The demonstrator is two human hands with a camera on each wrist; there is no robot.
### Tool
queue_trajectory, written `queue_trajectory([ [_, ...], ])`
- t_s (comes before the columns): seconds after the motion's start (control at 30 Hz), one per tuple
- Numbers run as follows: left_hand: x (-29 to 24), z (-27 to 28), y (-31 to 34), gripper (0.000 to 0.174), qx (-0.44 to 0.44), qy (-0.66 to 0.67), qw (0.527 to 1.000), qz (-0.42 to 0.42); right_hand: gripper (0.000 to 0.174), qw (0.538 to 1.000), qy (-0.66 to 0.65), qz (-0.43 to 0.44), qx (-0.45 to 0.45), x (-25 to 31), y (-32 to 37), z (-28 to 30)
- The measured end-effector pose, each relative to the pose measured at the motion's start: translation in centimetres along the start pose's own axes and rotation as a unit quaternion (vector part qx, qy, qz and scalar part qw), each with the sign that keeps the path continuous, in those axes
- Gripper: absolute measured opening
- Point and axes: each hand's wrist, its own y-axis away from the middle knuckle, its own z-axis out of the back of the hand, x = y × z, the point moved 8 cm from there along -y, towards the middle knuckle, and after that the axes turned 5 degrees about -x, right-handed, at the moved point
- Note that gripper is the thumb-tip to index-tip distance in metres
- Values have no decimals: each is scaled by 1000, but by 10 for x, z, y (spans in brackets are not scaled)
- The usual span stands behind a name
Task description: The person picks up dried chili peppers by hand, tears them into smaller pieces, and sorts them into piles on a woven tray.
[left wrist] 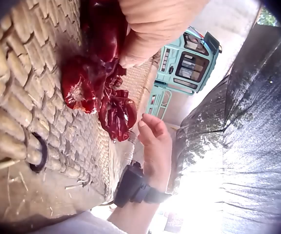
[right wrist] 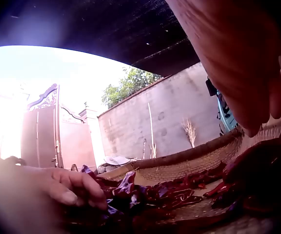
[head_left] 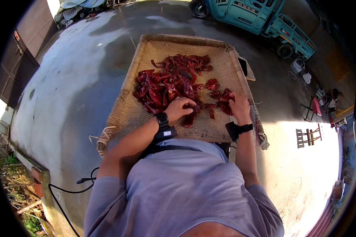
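Note:
Dark red dried chili peppers (head_left: pixel 162 87) lie heaped on a shallow woven tray (head_left: pixel 118 106). My left hand (head_left: pixel 180 108) rests at the near edge of the heap, its fingers loosely bent and a gap showing between thumb and forefinger. In the left wrist view, the thumb tip is right at a glossy chili (left wrist: pixel 104 34). Over a smaller group of chilies (head_left: pixel 225 96) on the tray's right side is my right hand (head_left: pixel 240 106), fingers pointing down. The right wrist view has those fingers (right wrist: pixel 250 119) nearly straight, close above the chilies.
My body is right at the tray's near edge. A phone-like dark object (head_left: pixel 243 67) lies by its right rim. Beyond stands a teal three-wheeled truck (head_left: pixel 245 15). A small wooden stool (head_left: pixel 310 136) is on the right, and a black cable (head_left: pixel 73 191) runs over the floor at left.

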Motion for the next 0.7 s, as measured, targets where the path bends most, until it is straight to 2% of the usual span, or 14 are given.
queue_trajectory([
  [0.03,-2,1,1,37,1,-11,1000,-12,21,999,-33,-1,5,7,1,0],
  [0.07,-4,0,2,38,3,-22,1000,-22,24,993,-101,-2,59,14,2,-12],
  [0.17,-2,-8,-1,40,28,-117,989,-89,26,985,-28,117,121,40,8,-45],
  [0.2,-1,-8,-2,41,26,-116,989,-90,25,984,16,150,94,48,11,-53],
  [0.3,0,-9,-1,41,20,-113,989,-91,14,971,72,188,128,53,10,-72],
  [0.4,-2,-8,0,39,17,-114,989,-89,3,974,86,156,137,50,4,-64],
  [0.5,0,-7,-1,38,18,-109,990,-83,7,981,103,154,61,31,-3,-54],
  [0.53,1,-7,-1,38,17,-105,991,-82,5,975,148,163,24,28,-6,-45],
  [0.63,-2,-6,-1,36,15,-95,992,-79,6,976,192,79,-70,23,-20,-18],
  [0.67,-3,-5,0,35,16,-92,993,-78,13,977,210,24,7,16,-25,-22],
  [0.7,-2,-6,1,35,12,-85,994,-70,15,975,221,12,25,15,-28,-29],
])
